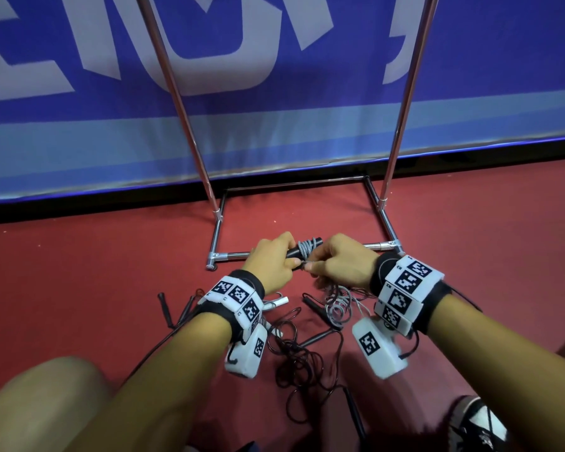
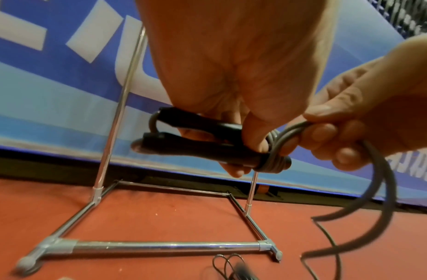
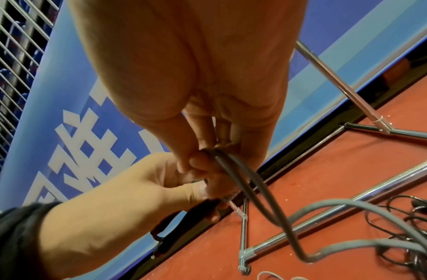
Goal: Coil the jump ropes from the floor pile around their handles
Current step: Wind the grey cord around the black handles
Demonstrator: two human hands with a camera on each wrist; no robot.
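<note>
On the red floor (image 1: 111, 288), a tangle of black ropes (image 1: 294, 350) waits.
Above it, left hand (image 1: 271, 261) clamps both black handles (image 2: 200, 144); right hand (image 1: 340, 262) pinches the grey rope (image 2: 380, 180). I'd keep it taut and stack wraps (image 1: 305, 247) snugly. Chrome rack (image 1: 300, 249) behind.

Rack (image 1: 402, 102) uprights run off the top edge; its top is unseen. Banner (image 1: 79, 60) lettering cropped, unreadable. Left hand (image 1: 271, 262) covers most of the handles (image 1: 294, 252); how many wraps of grey rope (image 1: 307, 246) sit there can't be counted. Floor pile (image 1: 307, 350) partly behind the wrists; its ropes tangle past telling apart. Shoe (image 1: 477, 425) cut at the bottom edge.
</note>
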